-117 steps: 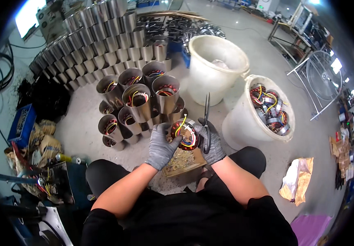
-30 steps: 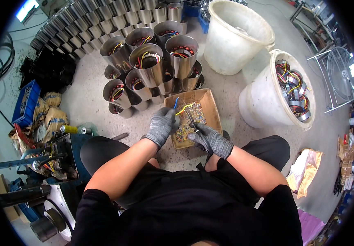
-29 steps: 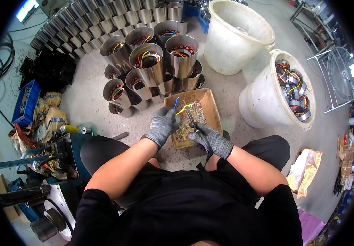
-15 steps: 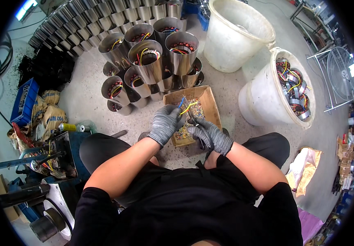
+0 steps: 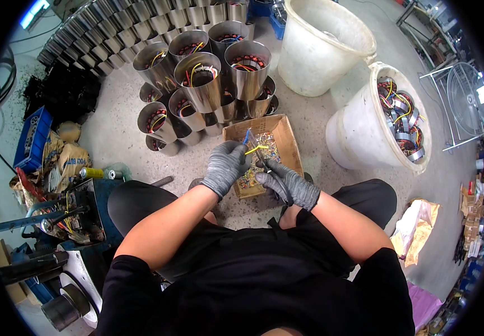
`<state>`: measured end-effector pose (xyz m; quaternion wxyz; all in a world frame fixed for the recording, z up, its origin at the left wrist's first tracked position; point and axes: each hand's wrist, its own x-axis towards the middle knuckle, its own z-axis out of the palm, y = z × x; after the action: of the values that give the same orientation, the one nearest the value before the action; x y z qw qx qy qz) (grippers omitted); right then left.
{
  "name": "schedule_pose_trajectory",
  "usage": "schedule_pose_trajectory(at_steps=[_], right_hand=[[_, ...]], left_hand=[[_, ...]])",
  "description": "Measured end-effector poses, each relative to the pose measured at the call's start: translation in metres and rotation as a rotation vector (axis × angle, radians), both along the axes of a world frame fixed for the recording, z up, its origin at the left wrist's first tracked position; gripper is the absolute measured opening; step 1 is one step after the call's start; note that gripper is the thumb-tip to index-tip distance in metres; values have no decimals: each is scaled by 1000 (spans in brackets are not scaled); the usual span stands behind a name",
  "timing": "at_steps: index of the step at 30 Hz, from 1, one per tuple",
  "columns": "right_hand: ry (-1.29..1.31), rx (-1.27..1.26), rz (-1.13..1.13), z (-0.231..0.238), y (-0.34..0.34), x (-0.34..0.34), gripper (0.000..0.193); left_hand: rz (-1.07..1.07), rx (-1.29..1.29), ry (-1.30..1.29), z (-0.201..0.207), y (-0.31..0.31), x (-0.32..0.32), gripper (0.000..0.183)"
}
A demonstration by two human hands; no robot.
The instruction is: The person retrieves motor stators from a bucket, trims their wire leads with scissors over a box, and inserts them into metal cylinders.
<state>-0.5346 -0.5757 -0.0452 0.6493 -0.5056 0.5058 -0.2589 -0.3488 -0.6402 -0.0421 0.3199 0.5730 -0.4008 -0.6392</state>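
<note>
My left hand [image 5: 226, 164], in a grey knit glove, is closed on wires whose ends stick out past the fingertips: a yellow wire [image 5: 257, 149] and a blue wire [image 5: 247, 138]. My right hand [image 5: 291, 182], gloved alike, grips a pair of scissors-like cutters with dark handles [image 5: 281, 189]. Their blades reach up to the yellow wire and look to touch or cross it; exact contact is too small to tell. Both hands hover over a cardboard box [image 5: 285, 134], whose bottom is strewn with many small coloured wire scraps [image 5: 265, 141].
Ahead stand stacked steel cylinders [image 5: 200, 92] with red-and-yellow wired windings inside. To the right are a large white tub [image 5: 308, 67] and a tilted white bucket [image 5: 354, 137] full of wired stators [image 5: 403, 120]. A machine [image 5: 79, 213] stands left; a blue crate [image 5: 33, 139] lies behind it.
The yellow wire's end now points more level, and the blue wire has shifted slightly left. Both hands stay almost in place, still holding the wires and cutters.
</note>
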Motion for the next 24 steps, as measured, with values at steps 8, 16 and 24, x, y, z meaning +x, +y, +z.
schedule_pose_trajectory(at_steps=[8,16,24], right_hand=[[-18,93,-16,20,-1,1,47],[-398,490,-332,35,12,17,40],[-234,377,-259,7,8,0,48]], left_hand=[[-24,51,-7,1,1,0,21],[26,59,76,-8,-2,1,21],[-42,-93,-50,-15,-3,2,29]])
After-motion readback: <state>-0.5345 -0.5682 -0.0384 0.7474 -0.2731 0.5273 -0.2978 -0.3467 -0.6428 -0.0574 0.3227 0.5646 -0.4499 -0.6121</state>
